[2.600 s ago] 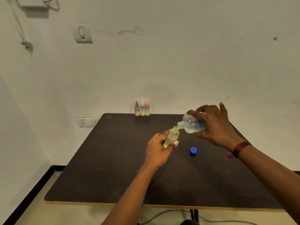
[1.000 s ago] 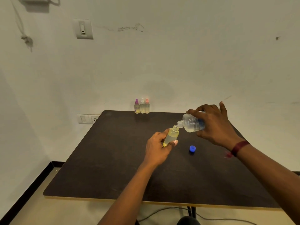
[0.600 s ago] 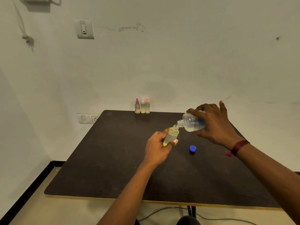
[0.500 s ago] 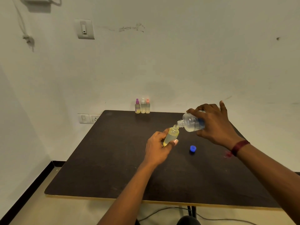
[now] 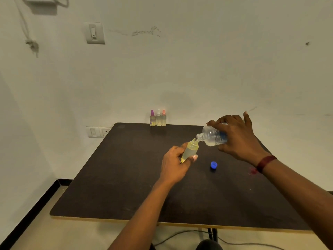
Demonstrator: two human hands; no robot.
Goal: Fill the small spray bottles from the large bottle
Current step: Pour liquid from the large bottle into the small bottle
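Observation:
My left hand (image 5: 173,162) grips a small uncapped bottle (image 5: 190,150) of yellowish liquid, tilted with its open neck up and to the right. My right hand (image 5: 237,137) grips the large clear bottle (image 5: 211,136) from above, tipped on its side so its mouth sits just over the small bottle's neck. Both are held above the dark table (image 5: 126,177). The large bottle's blue cap (image 5: 213,165) lies on the table below my right hand.
Three capped small spray bottles (image 5: 158,118) stand in a row at the table's far edge by the wall. A red smear (image 5: 253,171) marks the table near my right wrist. Cables run on the floor under the table's front edge.
Both hands hold the same pouring pose throughout. The view has shifted only slightly.

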